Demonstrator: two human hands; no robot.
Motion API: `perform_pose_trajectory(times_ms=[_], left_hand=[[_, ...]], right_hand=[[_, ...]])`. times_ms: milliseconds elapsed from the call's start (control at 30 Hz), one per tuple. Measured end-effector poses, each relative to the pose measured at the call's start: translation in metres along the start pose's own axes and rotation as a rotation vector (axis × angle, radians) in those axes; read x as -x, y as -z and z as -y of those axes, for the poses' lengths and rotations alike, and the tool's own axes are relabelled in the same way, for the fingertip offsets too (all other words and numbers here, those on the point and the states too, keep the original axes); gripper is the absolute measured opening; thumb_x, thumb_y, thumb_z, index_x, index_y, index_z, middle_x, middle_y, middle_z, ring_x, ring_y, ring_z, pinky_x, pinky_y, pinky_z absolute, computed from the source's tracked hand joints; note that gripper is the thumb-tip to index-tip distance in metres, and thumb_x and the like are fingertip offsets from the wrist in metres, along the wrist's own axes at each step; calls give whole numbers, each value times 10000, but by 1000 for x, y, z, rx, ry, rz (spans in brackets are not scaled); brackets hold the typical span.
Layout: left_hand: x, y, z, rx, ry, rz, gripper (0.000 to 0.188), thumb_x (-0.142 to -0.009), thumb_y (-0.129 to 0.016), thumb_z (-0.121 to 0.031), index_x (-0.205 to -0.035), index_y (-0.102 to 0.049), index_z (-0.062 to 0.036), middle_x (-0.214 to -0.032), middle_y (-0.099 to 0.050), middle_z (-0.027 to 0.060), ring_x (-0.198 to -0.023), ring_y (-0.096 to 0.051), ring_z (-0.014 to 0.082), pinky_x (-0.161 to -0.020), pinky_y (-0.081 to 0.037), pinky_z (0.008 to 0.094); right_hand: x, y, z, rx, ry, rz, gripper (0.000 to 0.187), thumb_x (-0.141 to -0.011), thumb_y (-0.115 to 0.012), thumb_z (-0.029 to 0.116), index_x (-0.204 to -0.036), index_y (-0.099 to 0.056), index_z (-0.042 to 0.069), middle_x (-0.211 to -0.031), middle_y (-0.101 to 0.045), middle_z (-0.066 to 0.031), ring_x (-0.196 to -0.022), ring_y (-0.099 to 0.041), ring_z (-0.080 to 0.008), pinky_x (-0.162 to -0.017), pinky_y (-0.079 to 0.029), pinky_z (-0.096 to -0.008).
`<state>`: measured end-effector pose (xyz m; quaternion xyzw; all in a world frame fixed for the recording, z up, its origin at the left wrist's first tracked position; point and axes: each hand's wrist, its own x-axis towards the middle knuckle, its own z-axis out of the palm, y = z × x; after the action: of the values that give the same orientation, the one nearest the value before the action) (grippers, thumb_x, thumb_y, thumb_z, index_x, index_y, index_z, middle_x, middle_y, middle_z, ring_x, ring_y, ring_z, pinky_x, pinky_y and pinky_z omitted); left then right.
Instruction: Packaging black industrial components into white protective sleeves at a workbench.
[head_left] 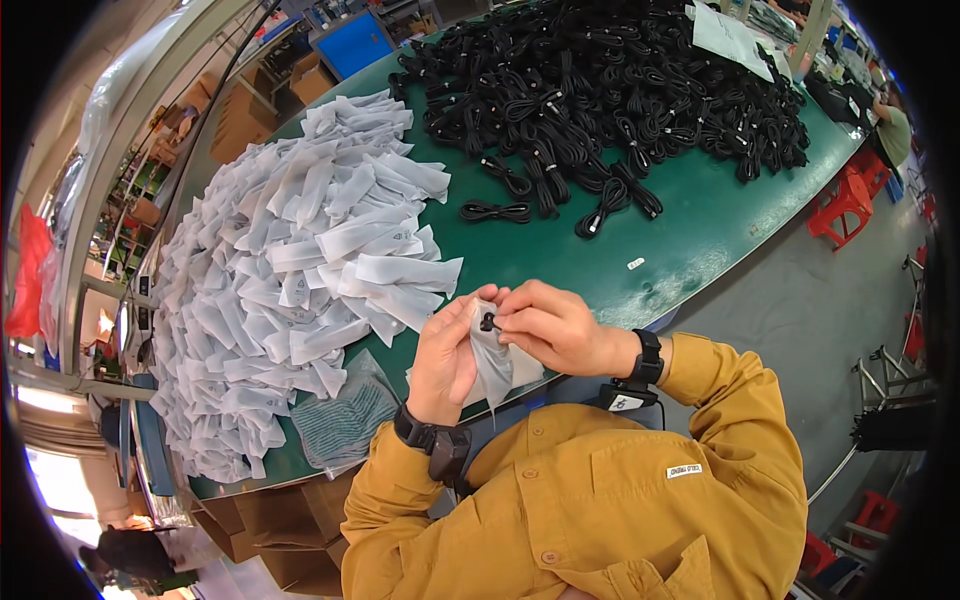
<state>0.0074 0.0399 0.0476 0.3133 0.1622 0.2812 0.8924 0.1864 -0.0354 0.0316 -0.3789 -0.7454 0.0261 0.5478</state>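
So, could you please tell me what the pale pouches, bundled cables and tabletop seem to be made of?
Pale pouches: probably thin plastic film, matte, milky and creased. Bundled cables: likely rubbery or plastic sheathing, black, with metallic-looking plug ends. Tabletop: perhaps painted or laminated, smooth green, with glossy reflections.

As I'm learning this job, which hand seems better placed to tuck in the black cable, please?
Probably the right hand: its fingers are at the black cable, while the left hand holds the pale pouch.

Two hands (448,360); pouches (290,285), cables (610,90) perhaps hundreds
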Motion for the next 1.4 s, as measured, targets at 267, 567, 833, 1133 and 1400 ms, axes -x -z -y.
perform_pose_trajectory(times_ms=[267, 567, 833, 1133, 1400], left_hand=[[2, 18, -12, -230, 10, -19, 295, -1010, -540, -149, -1237, -554, 38, -1198, -607, 102, -1050, -613, 186, -936, -497, 340], [33, 44, -60, -1480, -824, -764, 269, -949, -624, -157, -1159, -601, 10, -1149, -628, 81, -992, -609, 189, -893, -481, 332], [27, 25, 64, -1642, -456, -104, 151, -831, -697, -37, -968, -633, -21, -949, -603, 109, -795, -612, 268, -671, -497, 343], [23, 36, 74, -1549, -412, -244, 82, -856, -686, -36, -900, -635, 12, -813, -623, 96, -680, -587, 205, -642, -476, 299], [25, 29, 66, -1215, -190, -369, 74, -883, -678, -29, -898, -622, 16, -814, -621, 96, -713, -573, 154, -687, -480, 276]], right_hand=[[-14, 8, 1, -1052, -779, -24, 68, -967, -573, 46, -1017, -569, 0, -1103, -578, -101, -830, -625, -157, -711, -518, -288], [23, 113, -128, 750, -239, 263, 333, -830, -592, -37, -1160, -581, 14, -1088, -607, -108, -1017, -598, -329, -799, -520, -390], [34, 89, -104, 887, -136, 466, 379, -848, -642, 28, -1223, -581, 39, -1103, -615, -121, -1006, -601, -327, -807, -514, -421], [48, 35, -27, -25, -376, 173, 358, -889, -699, 124, -1234, -636, 50, -844, -637, -137, -677, -602, -285, -621, -505, -330], [47, 52, 5, 110, -423, 388, 297, -858, -737, 148, -1134, -685, 50, -833, -633, -103, -625, -588, -298, -574, -489, -342]])
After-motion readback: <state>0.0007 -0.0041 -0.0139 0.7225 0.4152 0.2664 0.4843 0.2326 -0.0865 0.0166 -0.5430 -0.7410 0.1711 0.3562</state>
